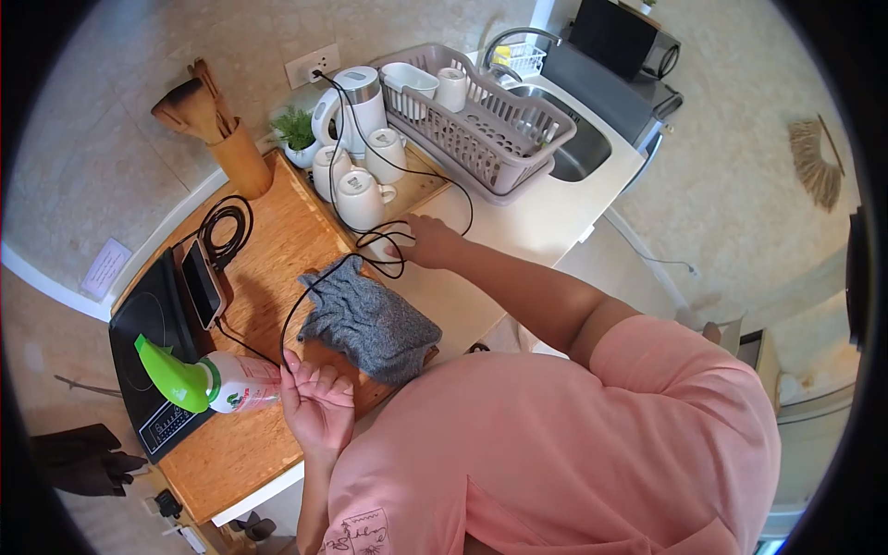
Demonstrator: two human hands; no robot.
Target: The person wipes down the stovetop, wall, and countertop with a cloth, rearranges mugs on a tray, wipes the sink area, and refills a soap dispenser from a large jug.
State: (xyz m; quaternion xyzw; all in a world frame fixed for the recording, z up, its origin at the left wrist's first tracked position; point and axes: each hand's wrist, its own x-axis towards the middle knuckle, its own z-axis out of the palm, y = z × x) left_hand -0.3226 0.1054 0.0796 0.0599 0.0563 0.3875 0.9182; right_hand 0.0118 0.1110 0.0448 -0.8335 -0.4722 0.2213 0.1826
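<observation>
Gripping black cable [285, 324] | right hand [430, 242]: outstretched, fingers clamped | left hand [319, 405]: palm-up, fingers pinching

wooden utensils [190, 107] in cylindrical holder [242, 162] | potted plant [296, 129] | dish rack [520, 170] near steel sink [586, 159] | straw brush [816, 165], far right

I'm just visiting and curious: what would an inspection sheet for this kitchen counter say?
Surface: wooden board beside a pale countertop.
Job's things: black cable; phone beside the induction cooktop.
Clutter: crumpled grey cloth, spray bottle, white mugs, electric kettle.
Left fingers: pinching the cable.
Right fingers: at the cable's loops; exact grip unclear.
Cables: loose loops near the mugs; a black coil by the phone; a plug in the wall outlet.
Surroundings: dish rack, sink, whisk broom against the wall.
</observation>
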